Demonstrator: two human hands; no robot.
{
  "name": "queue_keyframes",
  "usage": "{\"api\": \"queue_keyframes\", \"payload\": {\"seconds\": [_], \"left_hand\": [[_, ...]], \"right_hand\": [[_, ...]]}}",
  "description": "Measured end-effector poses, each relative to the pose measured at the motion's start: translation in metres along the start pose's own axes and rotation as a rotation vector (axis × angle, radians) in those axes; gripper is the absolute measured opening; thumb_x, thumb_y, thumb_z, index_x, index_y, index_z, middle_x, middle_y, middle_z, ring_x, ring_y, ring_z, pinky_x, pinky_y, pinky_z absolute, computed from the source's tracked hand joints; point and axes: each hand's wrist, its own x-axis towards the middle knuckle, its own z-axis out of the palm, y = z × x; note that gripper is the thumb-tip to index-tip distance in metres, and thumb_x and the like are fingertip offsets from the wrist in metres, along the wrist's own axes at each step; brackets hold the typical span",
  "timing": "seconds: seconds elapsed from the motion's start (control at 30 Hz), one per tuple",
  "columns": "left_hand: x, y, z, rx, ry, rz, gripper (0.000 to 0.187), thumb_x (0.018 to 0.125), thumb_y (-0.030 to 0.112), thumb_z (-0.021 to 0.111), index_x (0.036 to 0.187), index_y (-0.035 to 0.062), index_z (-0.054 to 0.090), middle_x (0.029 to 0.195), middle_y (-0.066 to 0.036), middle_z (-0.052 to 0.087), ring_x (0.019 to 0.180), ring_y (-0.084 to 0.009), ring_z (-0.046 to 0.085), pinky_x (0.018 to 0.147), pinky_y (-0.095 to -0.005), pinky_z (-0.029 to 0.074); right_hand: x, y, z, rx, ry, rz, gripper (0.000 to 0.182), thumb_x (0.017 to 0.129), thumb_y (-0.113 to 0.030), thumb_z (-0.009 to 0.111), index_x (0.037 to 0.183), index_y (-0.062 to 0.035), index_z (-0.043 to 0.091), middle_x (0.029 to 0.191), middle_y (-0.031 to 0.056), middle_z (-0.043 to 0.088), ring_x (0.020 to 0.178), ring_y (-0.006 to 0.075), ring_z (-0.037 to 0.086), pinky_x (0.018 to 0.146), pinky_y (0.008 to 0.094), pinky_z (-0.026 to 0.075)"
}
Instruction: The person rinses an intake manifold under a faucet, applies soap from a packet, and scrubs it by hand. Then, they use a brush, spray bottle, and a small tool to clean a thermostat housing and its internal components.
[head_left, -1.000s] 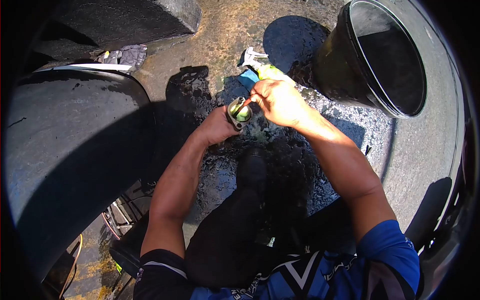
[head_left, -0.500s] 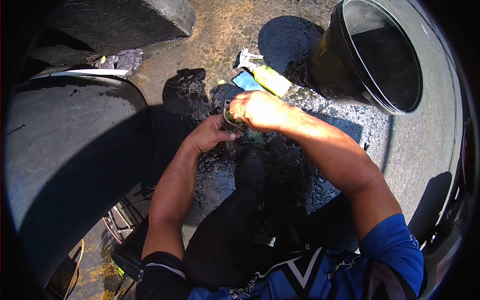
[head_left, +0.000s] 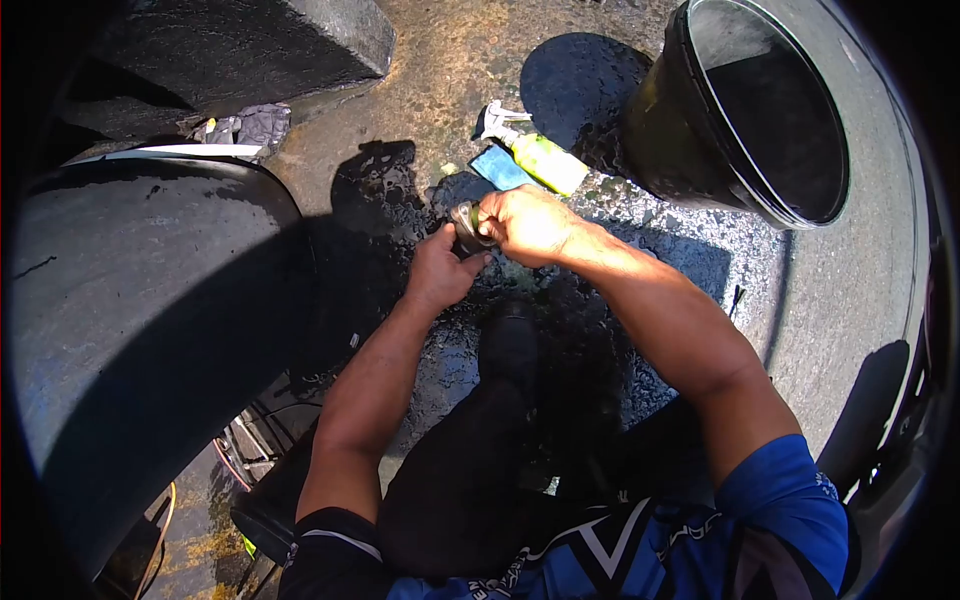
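A small round metal part (head_left: 466,230) with a flanged rim is held between my two hands above the wet ground. My left hand (head_left: 443,270) is closed around its lower left side, thumb along the near edge. My right hand (head_left: 530,226) is closed at its upper right side, with the fingers curled at the opening. A bit of olive-green material shows by the right fingertips; it looks like a scouring pad, but the fingers mostly hide it. Just beyond my right hand lie a blue cloth or sponge (head_left: 503,168) and a yellow-green spray bottle (head_left: 548,163) with a white trigger head.
A large black bucket (head_left: 690,130) stands at the upper right. A big dark curved panel (head_left: 150,290) fills the left side, below a dark block (head_left: 230,55). My boot (head_left: 508,340) is below my hands. A yellow hose (head_left: 160,530) lies at the lower left.
The metal part has tilted, its opening now turned more toward my right hand. My left hand has shifted slightly right and its grip has turned. The view has moved a little.
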Motion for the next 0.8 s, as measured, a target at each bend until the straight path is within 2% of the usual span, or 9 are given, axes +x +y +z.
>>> {"api": "queue_keyframes", "payload": {"seconds": [0.03, 0.13, 0.17, 0.3, 0.43, 0.57, 0.67, 0.73, 0.8], "left_hand": [[0.001, -0.002, 0.005, -0.203, 0.068, 0.052, 0.037, 0.079, -0.002, 0.080, 0.113, 0.0028, 0.066, 0.105, -0.003, 0.072, 0.096, -0.0121, 0.067, 0.086, -0.0300, 0.054], [0.012, -0.015, -0.002, -0.602, -0.207, -0.054, 0.047, 0.076, -0.004, 0.081, 0.119, 0.0047, 0.065, 0.107, -0.002, 0.071, 0.099, -0.0140, 0.067, 0.088, -0.0302, 0.054], [0.013, -0.015, -0.006, -0.617, -0.291, -0.067, 0.056, 0.073, -0.005, 0.081, 0.125, 0.0049, 0.062, 0.111, -0.002, 0.070, 0.102, -0.0153, 0.066, 0.091, -0.0313, 0.053], [0.019, -0.023, -0.008, -0.625, -0.488, -0.139, 0.058, 0.069, -0.002, 0.077, 0.125, 0.0048, 0.062, 0.114, -0.001, 0.067, 0.103, -0.0146, 0.062, 0.091, -0.0323, 0.052], [0.017, -0.004, -0.003, -0.376, -0.342, 0.006, 0.041, 0.071, 0.001, 0.074, 0.110, 0.0052, 0.061, 0.097, 0.001, 0.065, 0.090, -0.0106, 0.059, 0.081, -0.0301, 0.050], [0.013, -0.013, 0.001, -0.333, -0.167, -0.007, 0.040, 0.073, 0.006, 0.077, 0.109, 0.0054, 0.060, 0.097, 0.000, 0.065, 0.089, -0.0121, 0.061, 0.081, -0.0306, 0.051], [0.019, -0.003, 0.000, -0.282, -0.147, 0.154, 0.042, 0.073, 0.007, 0.080, 0.109, 0.0051, 0.059, 0.096, -0.001, 0.065, 0.089, -0.0125, 0.061, 0.081, -0.0310, 0.051], [0.017, 0.001, -0.005, -0.307, -0.143, 0.024, 0.043, 0.073, 0.008, 0.080, 0.109, 0.0044, 0.058, 0.097, -0.003, 0.066, 0.090, -0.0131, 0.062, 0.082, -0.0317, 0.051], [0.013, 0.003, -0.008, -0.289, -0.112, -0.056, 0.043, 0.074, 0.008, 0.080, 0.110, 0.0042, 0.058, 0.098, -0.003, 0.066, 0.091, -0.0130, 0.062, 0.083, -0.0319, 0.052]], "right_hand": [[0.001, 0.000, 0.001, 0.063, 0.031, -0.088, 0.014, 0.075, -0.013, 0.066, 0.085, -0.0036, 0.066, 0.088, 0.0179, 0.070, 0.087, 0.0389, 0.067, 0.073, 0.0454, 0.054], [0.003, 0.001, 0.005, -0.033, 0.019, -0.256, 0.007, 0.090, -0.012, 0.062, 0.089, -0.0055, 0.064, 0.086, 0.0159, 0.067, 0.084, 0.0367, 0.066, 0.074, 0.0455, 0.053], [0.004, 0.000, 0.005, -0.094, -0.015, -0.371, 0.009, 0.091, -0.014, 0.061, 0.088, -0.0052, 0.062, 0.088, 0.0152, 0.065, 0.086, 0.0366, 0.066, 0.076, 0.0462, 0.053], [0.003, 0.000, 0.012, -0.053, -0.047, -0.357, 0.010, 0.092, -0.015, 0.062, 0.094, -0.0060, 0.064, 0.092, 0.0137, 0.067, 0.090, 0.0367, 0.066, 0.077, 0.0458, 0.053], [-0.005, -0.004, 0.007, 0.007, -0.012, -0.208, 0.018, 0.095, -0.019, 0.058, 0.093, -0.0028, 0.066, 0.094, 0.0174, 0.068, 0.090, 0.0359, 0.067, 0.077, 0.0453, 0.053], [-0.004, -0.004, -0.019, 0.153, 0.118, -0.147, 0.016, 0.093, -0.017, 0.059, 0.090, -0.0039, 0.067, 0.085, 0.0171, 0.068, 0.086, 0.0381, 0.067, 0.079, 0.0462, 0.053], [-0.007, -0.011, 0.009, 0.004, 0.116, -0.171, 0.013, 0.091, -0.016, 0.062, 0.088, -0.0041, 0.067, 0.084, 0.0167, 0.068, 0.082, 0.0359, 0.068, 0.073, 0.0446, 0.054], [-0.004, -0.010, -0.014, 0.090, 0.206, -0.200, 0.011, 0.090, -0.015, 0.063, 0.089, -0.0054, 0.067, 0.082, 0.0168, 0.068, 0.079, 0.0363, 0.067, 0.071, 0.0448, 0.053], [-0.006, -0.017, -0.019, 0.270, 0.283, -0.147, 0.009, 0.092, -0.012, 0.065, 0.090, -0.0028, 0.067, 0.084, 0.0147, 0.067, 0.080, 0.0327, 0.067, 0.072, 0.0386, 0.053]]}}
